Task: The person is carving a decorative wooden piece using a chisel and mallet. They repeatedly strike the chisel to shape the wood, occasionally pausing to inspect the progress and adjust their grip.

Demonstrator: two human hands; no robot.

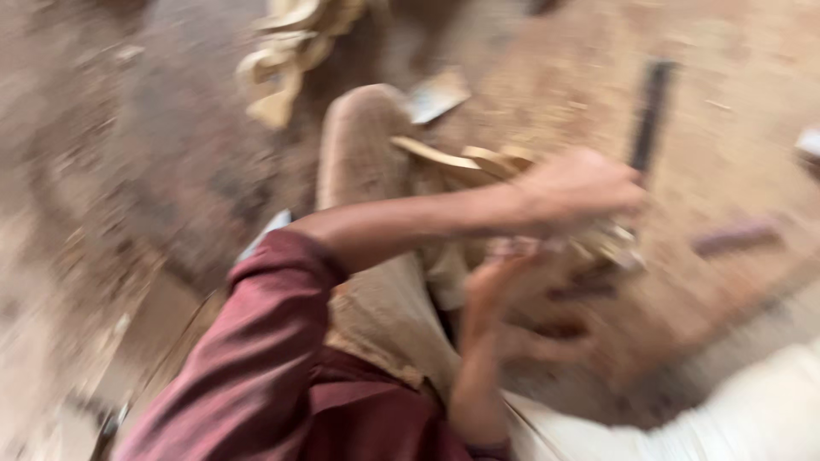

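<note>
two hands meet near the middle of a badly blurred downward view, so fine detail is mostly lost; going left to right: at about nine o'clock lies bare, dusty brown ground [128, 171]; at eleven o'clock sits a heap of pale wood pieces [286, 51]; at seven o'clock the maroon sleeve [256, 358] covers the upper part of an arm that stretches across toward three o'clock; under it, near the centre, a knee in tan cloth [363, 145] points up toward twelve o'clock; just right of the knee, a small pale flat scrap [437, 94] lies on the ground.

the left hand [574, 189] ends that long forearm, a little right of centre; its fingers look curled down over a pale piece of carved wood [465, 160] whose light strips stick out toward ten o'clock; how tightly they close i cannot tell through the blur; the right hand [506, 277] rises from six o'clock just below it, fingers [521, 254] bent upward and touching the underside of the same bundle; whether they grip it or only rest on it i cannot tell; a greyish end [619, 248] of something pokes out beneath the left hand, too smeared to name.

at one to two o'clock a dark, narrow bar [651, 111] lies on the sawdust-covered ground; at three o'clock lies a short reddish-brown block [736, 237]; at five o'clock a white cloth [726, 418] fills the corner.
</note>
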